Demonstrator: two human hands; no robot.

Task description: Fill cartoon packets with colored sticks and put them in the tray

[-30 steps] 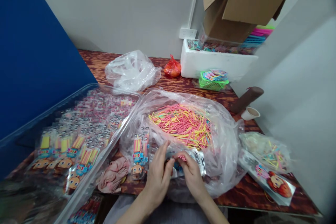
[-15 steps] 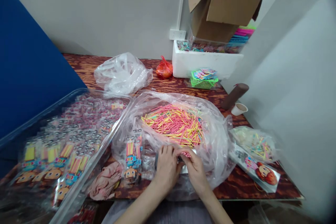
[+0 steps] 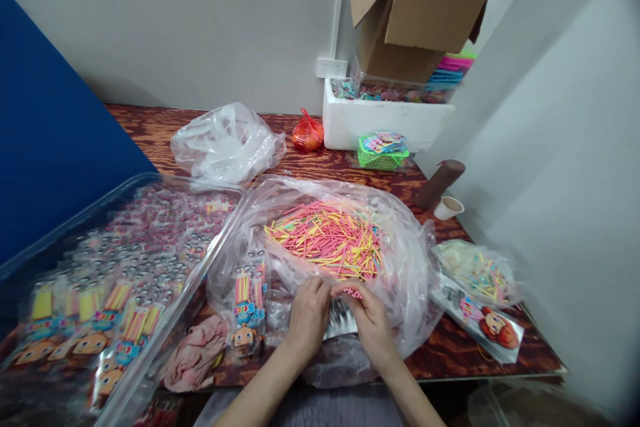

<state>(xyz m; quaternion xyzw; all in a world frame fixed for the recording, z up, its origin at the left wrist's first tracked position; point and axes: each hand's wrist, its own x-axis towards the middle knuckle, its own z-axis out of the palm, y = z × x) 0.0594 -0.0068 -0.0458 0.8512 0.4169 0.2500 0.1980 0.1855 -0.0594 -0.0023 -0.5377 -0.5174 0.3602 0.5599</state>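
My right hand (image 3: 369, 320) is closed around a small bundle of pink sticks (image 3: 353, 293), whose ends poke out at the top. Beside it, my left hand (image 3: 310, 313) has its fingers curled together near the bundle; what they hold is hidden. A shiny silvery packet (image 3: 340, 320) lies between and below the hands. Just beyond them, a loose heap of pink and yellow sticks (image 3: 330, 237) rests on a clear plastic bag (image 3: 407, 267). Filled packets with a cartoon face (image 3: 245, 337) lie left of my left hand.
A large clear tray (image 3: 200, 267) of packets stands left, with a crumpled pink cloth (image 3: 196, 353) beside it. To the right are a small bag of sticks (image 3: 483, 273), a printed packet (image 3: 493, 327), a paper cup (image 3: 449, 208) and a brown cylinder (image 3: 440, 183). A foam box (image 3: 385, 121) stands behind.
The view has shifted slightly. My left hand has moved a little off the silvery packet, so more of it shows between the hands. The pink bundle stays in my right hand.
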